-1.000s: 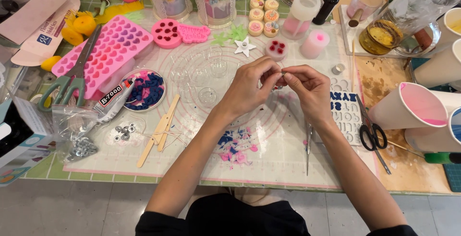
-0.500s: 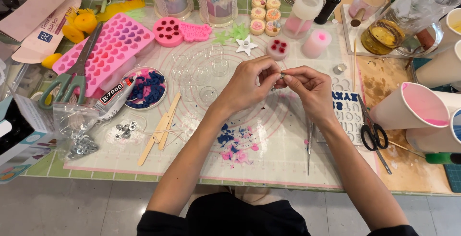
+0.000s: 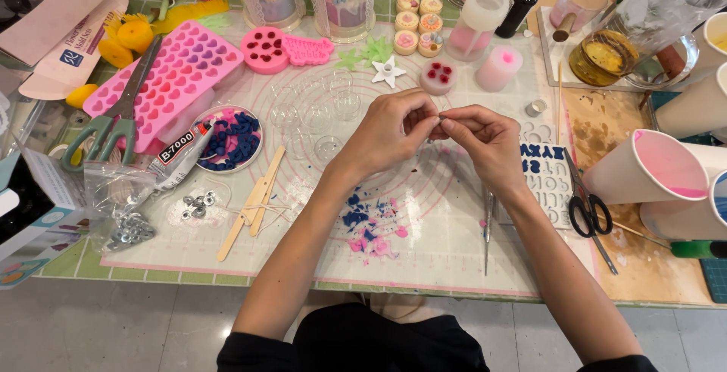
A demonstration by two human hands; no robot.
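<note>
My left hand (image 3: 394, 133) and my right hand (image 3: 485, 141) meet above the middle of a translucent silicone work mat (image 3: 454, 243). Their fingertips pinch one tiny dark object (image 3: 440, 118) between them; it is too small to identify. Below the hands, blue and pink wax crumbs (image 3: 371, 224) lie scattered on the mat. Metal tweezers (image 3: 487, 228) rest on the mat under my right wrist.
A pink heart mould (image 3: 170, 77) with grey-handled scissors (image 3: 113, 118) sits left, beside a glue tube (image 3: 180, 152), a dish of blue pieces (image 3: 231, 139) and wooden sticks (image 3: 254, 202). Black scissors (image 3: 585, 198) and pink-stained paper cups (image 3: 644, 171) stand right. Small candles and jars line the back.
Both hands stay together at the same spot, with only slight finger movement on the tiny object. Nothing else on the table has moved.
</note>
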